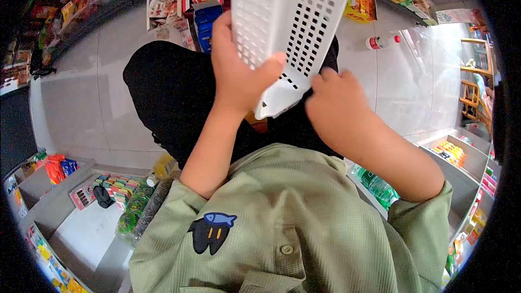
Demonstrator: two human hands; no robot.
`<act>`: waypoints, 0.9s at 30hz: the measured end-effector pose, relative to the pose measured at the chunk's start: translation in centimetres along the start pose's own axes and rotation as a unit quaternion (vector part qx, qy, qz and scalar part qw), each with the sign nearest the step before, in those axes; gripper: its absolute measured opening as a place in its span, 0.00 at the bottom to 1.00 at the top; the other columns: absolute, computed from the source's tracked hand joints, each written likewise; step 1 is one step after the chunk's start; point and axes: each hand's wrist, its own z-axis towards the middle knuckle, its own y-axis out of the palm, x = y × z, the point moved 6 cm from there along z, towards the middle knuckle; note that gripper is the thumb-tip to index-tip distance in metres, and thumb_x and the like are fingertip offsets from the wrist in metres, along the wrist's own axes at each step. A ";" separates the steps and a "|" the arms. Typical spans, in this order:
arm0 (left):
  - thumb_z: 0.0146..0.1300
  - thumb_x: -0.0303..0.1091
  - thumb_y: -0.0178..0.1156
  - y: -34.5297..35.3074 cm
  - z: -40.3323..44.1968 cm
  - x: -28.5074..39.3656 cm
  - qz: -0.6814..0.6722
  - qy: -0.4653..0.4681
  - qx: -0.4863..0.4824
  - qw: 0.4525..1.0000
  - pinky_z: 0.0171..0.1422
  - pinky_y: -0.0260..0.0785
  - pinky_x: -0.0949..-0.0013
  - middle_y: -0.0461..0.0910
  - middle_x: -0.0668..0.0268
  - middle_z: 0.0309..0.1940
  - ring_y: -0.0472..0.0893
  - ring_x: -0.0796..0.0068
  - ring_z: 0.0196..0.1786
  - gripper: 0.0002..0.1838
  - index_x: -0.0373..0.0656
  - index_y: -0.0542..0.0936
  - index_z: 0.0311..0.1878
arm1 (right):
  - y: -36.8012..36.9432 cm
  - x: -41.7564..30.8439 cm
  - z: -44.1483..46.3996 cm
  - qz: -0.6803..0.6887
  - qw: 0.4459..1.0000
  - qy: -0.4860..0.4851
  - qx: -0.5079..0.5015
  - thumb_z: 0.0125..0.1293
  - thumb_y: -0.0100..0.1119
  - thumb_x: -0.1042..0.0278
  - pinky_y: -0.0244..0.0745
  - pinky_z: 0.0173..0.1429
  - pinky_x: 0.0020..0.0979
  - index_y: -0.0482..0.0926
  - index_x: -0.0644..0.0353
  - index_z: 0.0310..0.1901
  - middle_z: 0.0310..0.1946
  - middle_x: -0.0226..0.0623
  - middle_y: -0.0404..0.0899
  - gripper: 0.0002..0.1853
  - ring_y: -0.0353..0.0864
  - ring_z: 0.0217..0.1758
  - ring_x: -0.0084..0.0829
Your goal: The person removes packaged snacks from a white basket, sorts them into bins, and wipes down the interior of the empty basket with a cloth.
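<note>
A white plastic basket point(317, 21) with square holes is held up in front of me, tilted so that its inside corner and perforated wall show. My left hand point(239, 70) is closed on its left side, thumb lying over the near end. Beside the basket's lower right edge is my right hand point(339, 100), slightly blurred, its fingers curled in. Whether it touches the basket, or has something small in it, is hidden. Below the basket are my knees in black trousers point(168, 89).
Boxes of red-and-white packets point(164, 8) and a blue package point(207, 24) stand ahead. A bottle with a red cap point(380, 42) lies on the tiled floor point(81, 92). Shelves of goods point(458, 149) surround me; green bottles point(374, 184) are by my right elbow, a wooden stool point(472, 95) far right.
</note>
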 end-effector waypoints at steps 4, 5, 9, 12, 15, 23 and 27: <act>0.48 0.41 0.65 -1.3 0.4 -1.6 -0.158 -0.071 0.007 0.985 0.55 0.71 0.64 0.72 0.53 0.48 0.76 0.66 0.50 0.38 0.31 0.60 0.58 | -0.2 2.7 -3.8 0.116 0.989 0.088 0.033 0.44 0.59 0.72 0.70 0.38 0.38 0.80 0.61 0.27 0.27 0.39 0.74 0.07 0.76 0.38 0.37; 0.49 0.44 0.63 -1.4 0.3 -1.7 -0.202 -0.079 0.010 0.976 0.56 0.72 0.63 0.72 0.52 0.48 0.76 0.65 0.51 0.38 0.31 0.60 0.58 | -0.7 3.1 -4.4 0.118 0.989 0.085 0.031 0.44 0.59 0.72 0.70 0.38 0.38 0.80 0.61 0.27 0.27 0.39 0.74 0.07 0.76 0.38 0.37; 0.52 0.52 0.58 -1.3 0.0 -1.1 -0.281 -0.100 0.010 0.955 0.54 0.75 0.59 0.71 0.47 0.52 0.78 0.58 0.53 0.42 0.30 0.60 0.63 | -2.1 5.2 -5.3 0.390 0.891 0.161 0.170 0.48 0.59 0.74 0.68 0.36 0.34 0.77 0.67 0.31 0.25 0.40 0.72 0.08 0.74 0.31 0.34; 0.52 0.51 0.57 -1.3 -0.4 -1.5 -0.342 -0.121 0.027 0.932 0.54 0.76 0.58 0.71 0.47 0.54 0.78 0.56 0.53 0.43 0.30 0.58 0.65 | -3.1 5.4 -4.9 0.472 0.842 0.160 0.204 0.53 0.63 0.73 0.67 0.37 0.27 0.77 0.66 0.36 0.26 0.34 0.74 0.09 0.71 0.30 0.24; 0.52 0.51 0.56 -1.3 -0.6 -1.1 -0.324 -0.084 0.015 0.942 0.57 0.74 0.57 0.71 0.47 0.55 0.78 0.56 0.55 0.43 0.29 0.58 0.65 | -3.9 5.0 -4.1 0.572 0.774 0.167 0.216 0.55 0.64 0.72 0.70 0.39 0.24 0.78 0.66 0.39 0.29 0.32 0.78 0.11 0.74 0.34 0.20; 0.47 0.53 0.62 -0.4 -1.0 -1.2 -0.299 -0.074 0.031 0.951 0.57 0.73 0.59 0.73 0.49 0.52 0.78 0.58 0.52 0.46 0.29 0.60 0.62 | -6.2 3.3 1.6 0.362 0.856 0.123 0.348 0.55 0.64 0.67 0.73 0.39 0.32 0.80 0.64 0.38 0.30 0.40 0.77 0.12 0.79 0.36 0.34; 0.42 0.52 0.57 -1.4 -1.4 -3.2 -0.262 -0.123 0.060 0.955 0.67 0.63 0.57 0.69 0.51 0.57 0.71 0.54 0.60 0.48 0.36 0.57 0.67 | -4.8 0.6 4.3 0.254 0.903 0.109 0.328 0.52 0.61 0.66 0.74 0.40 0.40 0.78 0.63 0.33 0.30 0.44 0.75 0.10 0.77 0.38 0.46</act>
